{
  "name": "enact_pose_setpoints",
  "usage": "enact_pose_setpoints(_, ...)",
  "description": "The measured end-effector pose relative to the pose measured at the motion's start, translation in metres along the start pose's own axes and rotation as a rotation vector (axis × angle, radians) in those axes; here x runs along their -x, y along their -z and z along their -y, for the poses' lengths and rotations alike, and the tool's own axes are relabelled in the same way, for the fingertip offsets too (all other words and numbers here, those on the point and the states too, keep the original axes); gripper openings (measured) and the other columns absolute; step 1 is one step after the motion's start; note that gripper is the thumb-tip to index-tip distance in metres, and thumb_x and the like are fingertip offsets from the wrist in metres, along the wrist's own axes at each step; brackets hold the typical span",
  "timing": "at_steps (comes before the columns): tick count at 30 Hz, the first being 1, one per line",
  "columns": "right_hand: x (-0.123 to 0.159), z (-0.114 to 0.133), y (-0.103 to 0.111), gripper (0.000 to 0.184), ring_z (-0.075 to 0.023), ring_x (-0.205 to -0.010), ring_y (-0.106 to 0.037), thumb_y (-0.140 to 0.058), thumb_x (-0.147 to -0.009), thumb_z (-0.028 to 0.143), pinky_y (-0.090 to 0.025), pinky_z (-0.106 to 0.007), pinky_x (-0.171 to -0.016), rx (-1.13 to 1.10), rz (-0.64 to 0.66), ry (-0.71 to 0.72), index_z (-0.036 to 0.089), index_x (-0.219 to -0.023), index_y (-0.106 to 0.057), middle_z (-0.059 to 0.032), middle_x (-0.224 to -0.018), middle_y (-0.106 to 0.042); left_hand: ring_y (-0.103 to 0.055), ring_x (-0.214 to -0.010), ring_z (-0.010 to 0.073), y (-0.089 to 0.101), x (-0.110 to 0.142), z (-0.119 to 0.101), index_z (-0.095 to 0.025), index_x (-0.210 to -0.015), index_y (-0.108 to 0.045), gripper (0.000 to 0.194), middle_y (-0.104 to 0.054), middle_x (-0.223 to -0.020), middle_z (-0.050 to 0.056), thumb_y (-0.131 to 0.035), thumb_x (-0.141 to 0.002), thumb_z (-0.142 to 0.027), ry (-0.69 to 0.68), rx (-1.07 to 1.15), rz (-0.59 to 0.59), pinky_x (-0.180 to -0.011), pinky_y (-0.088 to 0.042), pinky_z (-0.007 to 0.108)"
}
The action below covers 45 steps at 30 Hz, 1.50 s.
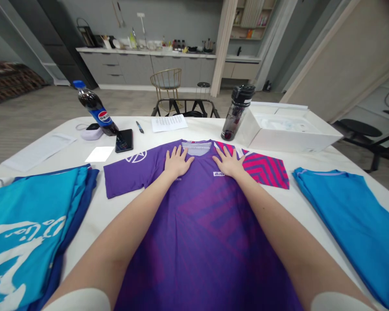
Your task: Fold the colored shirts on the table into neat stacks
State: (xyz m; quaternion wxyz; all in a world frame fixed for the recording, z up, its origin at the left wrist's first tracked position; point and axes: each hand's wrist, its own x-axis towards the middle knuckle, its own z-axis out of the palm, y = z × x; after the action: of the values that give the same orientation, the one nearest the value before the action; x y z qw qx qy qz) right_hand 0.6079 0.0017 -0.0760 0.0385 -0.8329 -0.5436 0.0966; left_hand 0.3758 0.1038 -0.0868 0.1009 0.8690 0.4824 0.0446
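Observation:
A purple jersey (201, 224) with a pink striped right sleeve lies spread flat on the white table (94, 211), collar away from me. My left hand (176, 162) rests flat and open on the shirt's chest just left of the collar. My right hand (229, 163) lies flat and open just right of the collar, beside a small white logo. Neither hand holds anything.
Blue shirts (29, 233) are stacked at the left and another blue garment (353, 216) lies at the right. Behind the jersey stand a cola bottle (95, 110), a phone (124, 140), a pen, papers, a dark water bottle (237, 112) and an open white box (288, 129).

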Motion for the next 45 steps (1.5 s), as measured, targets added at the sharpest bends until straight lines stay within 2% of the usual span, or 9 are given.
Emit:
enact_pose_setpoints(8, 0.012, -0.009, 0.003, 0.074, -0.0399, -0.155, -0.008, -0.007, -0.097, 0.074, -0.006, -0.079, -0.114, 0.01, -0.012, -0.006, 0.042, -0.163, -0.015, 0.0012, -0.172, -0.01, -0.017, -0.157, 0.0326, 0.002, -0.001, 0.004, -0.027, -0.161, -0.031, 0.076, -0.021, -0.17, 0.008, -0.019, -0.099, -0.069, -0.01, -0.039, -0.022, -0.125, -0.012, 0.06)
enact_pose_setpoints(13, 0.067, -0.036, 0.001, 0.068, -0.0389, -0.156, -0.008, -0.014, -0.102, 0.066, -0.002, -0.078, -0.115, 0.113, -0.047, 0.089, 0.037, -0.162, -0.026, -0.001, -0.172, -0.012, -0.031, -0.153, 0.0275, 0.006, 0.018, -0.011, -0.017, -0.158, -0.037, 0.06, -0.037, -0.163, 0.013, -0.027, -0.105, -0.043, -0.164, -0.059, -0.273, -0.128, -0.013, 0.052)
enact_pose_setpoints(15, 0.096, -0.038, -0.001, 0.066, -0.0364, -0.156, -0.009, -0.016, -0.104, 0.062, 0.002, -0.075, -0.116, 0.159, -0.098, 0.182, 0.033, -0.161, -0.031, -0.0032, -0.171, -0.018, -0.035, -0.15, 0.0253, 0.006, 0.038, -0.023, -0.017, -0.156, -0.042, 0.056, -0.044, -0.16, 0.012, -0.028, -0.105, -0.038, -0.256, -0.06, -0.297, -0.128, -0.014, 0.049)
enact_pose_setpoints(19, 0.154, -0.027, -0.009, 0.064, -0.0305, -0.157, -0.014, -0.019, -0.104, 0.062, 0.001, -0.068, -0.121, 0.128, -0.101, 0.364, 0.033, -0.16, -0.034, -0.0036, -0.169, -0.024, -0.028, -0.154, 0.0288, -0.004, 0.098, -0.045, -0.023, -0.157, -0.04, 0.064, -0.035, -0.165, 0.009, -0.026, -0.104, -0.055, -0.242, -0.026, -0.191, -0.126, -0.018, 0.056)
enact_pose_setpoints(24, 0.204, -0.016, -0.02, 0.07, -0.0315, -0.157, -0.014, -0.02, -0.101, 0.071, -0.004, -0.069, -0.121, 0.04, -0.039, 0.282, 0.036, -0.161, -0.03, -0.0018, -0.169, -0.022, -0.022, -0.156, 0.0304, -0.012, 0.163, -0.047, -0.031, -0.159, -0.036, 0.07, -0.029, -0.167, 0.005, -0.024, -0.1, -0.068, -0.307, -0.014, -0.041, -0.125, -0.014, 0.06)
enact_pose_setpoints(35, 0.243, -0.014, -0.021, 0.073, -0.0317, -0.157, -0.013, -0.021, -0.099, 0.074, -0.003, -0.066, -0.122, 0.022, -0.041, 0.232, 0.037, -0.162, -0.026, -0.0013, -0.17, -0.021, -0.021, -0.156, 0.0284, -0.005, 0.205, -0.044, -0.031, -0.159, -0.034, 0.067, -0.026, -0.168, 0.004, -0.023, -0.102, -0.065, -0.342, -0.024, -0.007, -0.126, -0.013, 0.058)
enact_pose_setpoints(38, 0.247, -0.016, -0.02, 0.074, -0.0314, -0.157, -0.013, -0.019, -0.099, 0.074, -0.004, -0.065, -0.123, 0.021, -0.033, 0.237, 0.037, -0.162, -0.026, -0.0009, -0.17, -0.021, -0.021, -0.156, 0.0263, -0.002, 0.22, -0.037, -0.033, -0.16, -0.031, 0.065, -0.026, -0.168, 0.003, -0.021, -0.103, -0.062, -0.314, 0.003, -0.045, -0.126, -0.014, 0.058)
enact_pose_setpoints(41, 0.248, -0.017, -0.02, 0.074, -0.0316, -0.157, -0.012, -0.018, -0.099, 0.074, -0.004, -0.064, -0.123, 0.021, -0.033, 0.237, 0.037, -0.162, -0.026, -0.0004, -0.17, -0.021, -0.02, -0.157, 0.0271, 0.002, 0.235, -0.014, -0.028, -0.162, -0.028, 0.065, -0.022, -0.169, 0.006, -0.017, -0.105, -0.057, -0.15, 0.026, -0.124, -0.125, -0.018, 0.058)
enact_pose_setpoints(45, 0.249, -0.016, -0.019, 0.074, -0.0338, -0.157, -0.01, -0.021, -0.098, 0.075, -0.002, -0.067, -0.122, 0.035, -0.016, 0.223, 0.037, -0.162, -0.025, -0.0005, -0.17, -0.018, -0.024, -0.155, 0.0297, 0.008, 0.258, 0.02, -0.023, -0.16, -0.035, 0.067, -0.029, -0.167, 0.01, -0.023, -0.104, -0.059, -0.059, -0.015, -0.085, -0.125, -0.018, 0.058)
